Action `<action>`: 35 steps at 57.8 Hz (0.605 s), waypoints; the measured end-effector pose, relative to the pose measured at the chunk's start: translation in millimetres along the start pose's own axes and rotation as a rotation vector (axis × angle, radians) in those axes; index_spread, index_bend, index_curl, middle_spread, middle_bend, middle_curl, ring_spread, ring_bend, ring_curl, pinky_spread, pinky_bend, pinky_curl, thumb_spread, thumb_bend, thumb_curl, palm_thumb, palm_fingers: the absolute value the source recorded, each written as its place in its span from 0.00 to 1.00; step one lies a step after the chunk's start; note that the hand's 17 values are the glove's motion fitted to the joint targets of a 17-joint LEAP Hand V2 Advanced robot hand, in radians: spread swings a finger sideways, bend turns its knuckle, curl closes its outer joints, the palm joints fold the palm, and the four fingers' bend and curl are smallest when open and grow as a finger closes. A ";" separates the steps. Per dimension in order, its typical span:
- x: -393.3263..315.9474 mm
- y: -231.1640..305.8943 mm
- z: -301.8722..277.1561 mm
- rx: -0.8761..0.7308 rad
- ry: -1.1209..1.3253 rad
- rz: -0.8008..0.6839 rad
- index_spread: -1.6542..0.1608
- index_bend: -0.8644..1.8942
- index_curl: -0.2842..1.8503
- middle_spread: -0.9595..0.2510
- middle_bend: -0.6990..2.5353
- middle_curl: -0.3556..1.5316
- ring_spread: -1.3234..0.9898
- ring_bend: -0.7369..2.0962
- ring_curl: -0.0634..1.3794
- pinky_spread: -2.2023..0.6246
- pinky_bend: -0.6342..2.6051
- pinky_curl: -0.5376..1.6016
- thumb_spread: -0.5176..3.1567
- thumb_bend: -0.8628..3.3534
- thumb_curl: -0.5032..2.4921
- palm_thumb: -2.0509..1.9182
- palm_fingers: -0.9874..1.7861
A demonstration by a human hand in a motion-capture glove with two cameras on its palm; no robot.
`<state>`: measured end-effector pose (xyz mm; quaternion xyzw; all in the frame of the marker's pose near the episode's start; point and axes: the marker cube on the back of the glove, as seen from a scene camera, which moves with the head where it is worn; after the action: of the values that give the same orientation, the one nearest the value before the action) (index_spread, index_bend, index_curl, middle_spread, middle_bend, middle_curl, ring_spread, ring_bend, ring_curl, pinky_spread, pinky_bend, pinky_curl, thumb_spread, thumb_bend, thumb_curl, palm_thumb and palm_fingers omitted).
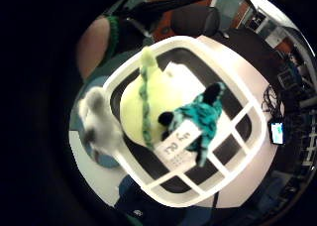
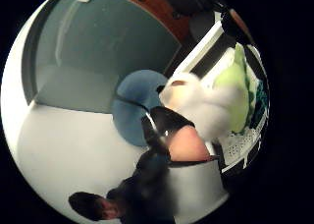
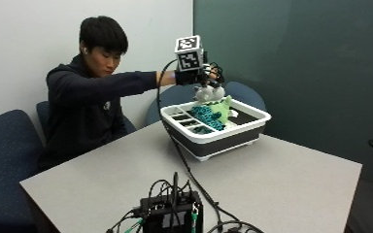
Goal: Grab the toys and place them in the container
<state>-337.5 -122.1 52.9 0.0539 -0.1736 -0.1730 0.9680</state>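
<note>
My gloved right hand [image 3: 196, 76] is above the container [image 3: 238, 130], which sits near the far edge of the worktop [image 3: 270, 184]. Its fingers are curled, pinching a white plush toy [image 3: 209, 92] that hangs with its long axis vertical over the container. Inside lie a yellow-green plush [image 1: 143, 107] and a teal-and-black plush [image 1: 205, 114], side by side.

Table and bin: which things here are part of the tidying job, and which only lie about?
Job: white toy held by right hand above the bin; green toy; teal toy; bin.
Lying about: black box; cables; chairs.
</note>
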 end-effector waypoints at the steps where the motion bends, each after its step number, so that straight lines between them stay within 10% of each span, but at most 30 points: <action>1: 2.9 2.5 -3.9 0.007 -0.007 0.003 0.79 0.41 0.48 0.74 0.44 0.46 0.47 0.48 0.27 0.77 0.40 0.44 0.48 0.19 0.30 0.54 0.40; 35: 188.7 140.6 -127.6 0.205 -0.105 0.030 0.80 0.44 0.47 0.74 0.44 0.46 0.50 0.45 0.24 0.78 0.36 0.41 0.52 0.20 0.28 0.56 0.45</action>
<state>-81.7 -51.9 16.8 0.1409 -0.2418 -0.1425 0.9494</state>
